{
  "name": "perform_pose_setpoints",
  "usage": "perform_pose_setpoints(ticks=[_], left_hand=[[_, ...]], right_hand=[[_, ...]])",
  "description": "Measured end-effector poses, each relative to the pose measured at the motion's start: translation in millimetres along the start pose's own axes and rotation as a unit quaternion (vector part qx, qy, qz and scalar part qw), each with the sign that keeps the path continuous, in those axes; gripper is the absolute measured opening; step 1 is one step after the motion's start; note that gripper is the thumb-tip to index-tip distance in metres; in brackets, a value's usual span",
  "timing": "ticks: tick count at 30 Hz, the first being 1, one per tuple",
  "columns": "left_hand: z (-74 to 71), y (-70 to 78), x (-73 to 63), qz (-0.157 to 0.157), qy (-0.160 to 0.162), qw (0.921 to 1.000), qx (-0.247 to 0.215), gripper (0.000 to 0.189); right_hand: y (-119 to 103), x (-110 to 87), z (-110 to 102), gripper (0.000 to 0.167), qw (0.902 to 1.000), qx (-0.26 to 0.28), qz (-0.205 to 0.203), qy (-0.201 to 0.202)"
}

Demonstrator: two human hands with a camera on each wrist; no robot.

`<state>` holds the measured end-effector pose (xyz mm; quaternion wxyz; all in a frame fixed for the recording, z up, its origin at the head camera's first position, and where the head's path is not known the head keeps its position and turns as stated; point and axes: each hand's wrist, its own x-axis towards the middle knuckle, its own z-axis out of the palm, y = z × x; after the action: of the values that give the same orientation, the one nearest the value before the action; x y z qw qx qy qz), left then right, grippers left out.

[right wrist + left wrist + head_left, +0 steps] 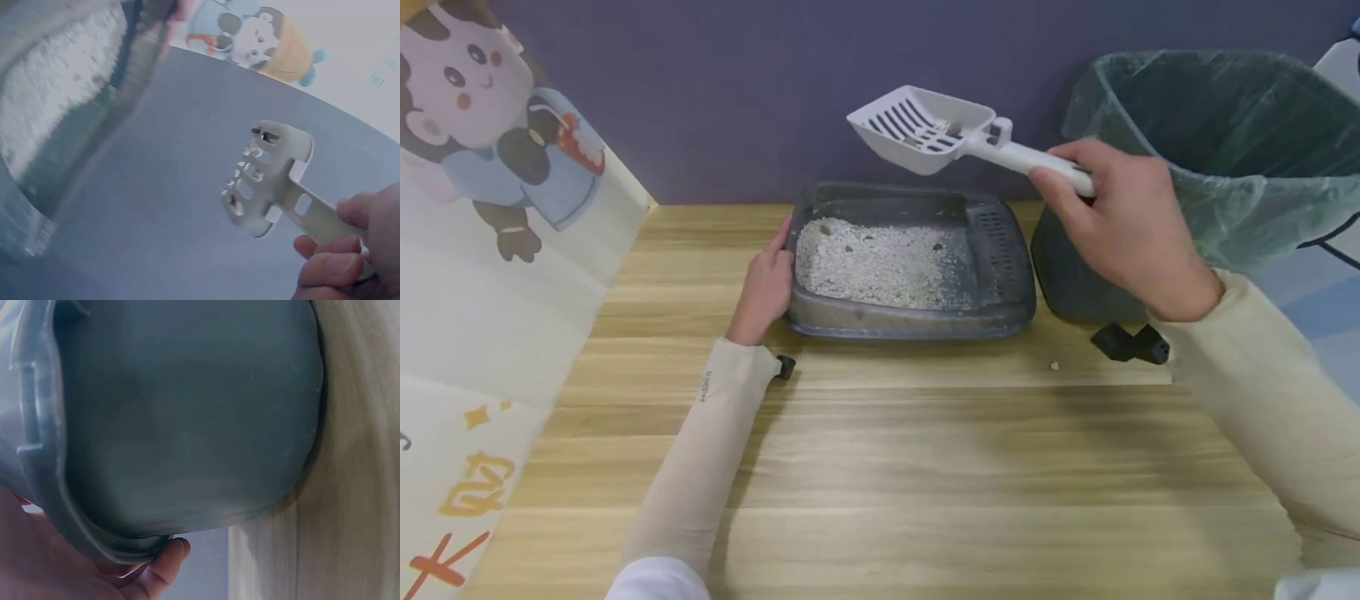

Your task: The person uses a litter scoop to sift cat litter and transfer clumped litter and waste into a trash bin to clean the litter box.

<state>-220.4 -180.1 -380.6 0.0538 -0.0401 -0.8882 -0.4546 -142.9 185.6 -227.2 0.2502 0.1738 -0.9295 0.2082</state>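
A grey litter box (910, 323) rests on the wooden floor, holding pale litter (880, 265) with several dark clumps on top. My left hand (767, 282) grips its left rim; the left wrist view shows fingers curled under the rim beside the box wall (187, 419). Above the box's back right part, my right hand (1131, 223) holds a white slotted litter scoop (983, 147) by its handle. A few small clumps and bits of litter lie in the scoop's slotted bowl, seen closer in the right wrist view (278, 153).
To the right of the box stands a dark trash bin (1075, 283) lined with a clear plastic bag (1247, 204). A purple-grey wall (737, 100) rises behind. On the left is a white wall panel (490, 317) with cartoon figures. A small pale crumb (1055, 366) lies on the floor.
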Motion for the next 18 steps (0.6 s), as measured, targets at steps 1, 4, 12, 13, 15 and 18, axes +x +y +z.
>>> perform_pose_setpoints(ticks=[1, 4, 12, 13, 15, 18], left_hand=[[0.3, -0.4, 0.2, -0.002, -0.001, 1.0000, -0.002, 0.048], [1.1, -1.6, 0.2, 0.000, 0.002, 1.0000, -0.002, 0.049], [3.1, -5.4, -1.1, 0.008, 0.005, 1.0000, -0.001, 0.049], [3.6, -5.7, -1.2, 0.010, 0.005, 0.9999, -0.002, 0.049], [4.5, -6.1, -1.4, 0.014, 0.006, 0.9999, -0.001, 0.049], [5.5, -6.0, -1.8, 0.022, 0.004, 0.9997, 0.001, 0.049]], right_hand=[[-1, 1.9, -8, 0.039, 0.9999, -0.011, -0.005, 0.002], [-3, 5.8, -25, 0.039, 0.9990, -0.038, -0.022, 0.006], [-6, 3.4, -24, 0.038, 0.9985, -0.046, -0.029, -0.012], [-7, 3.0, -23, 0.038, 0.9984, -0.046, -0.029, -0.014], [-7, 2.8, -21, 0.038, 0.9983, -0.047, -0.029, -0.017], [-8, 3.0, -21, 0.038, 0.9983, -0.048, -0.030, -0.016]])
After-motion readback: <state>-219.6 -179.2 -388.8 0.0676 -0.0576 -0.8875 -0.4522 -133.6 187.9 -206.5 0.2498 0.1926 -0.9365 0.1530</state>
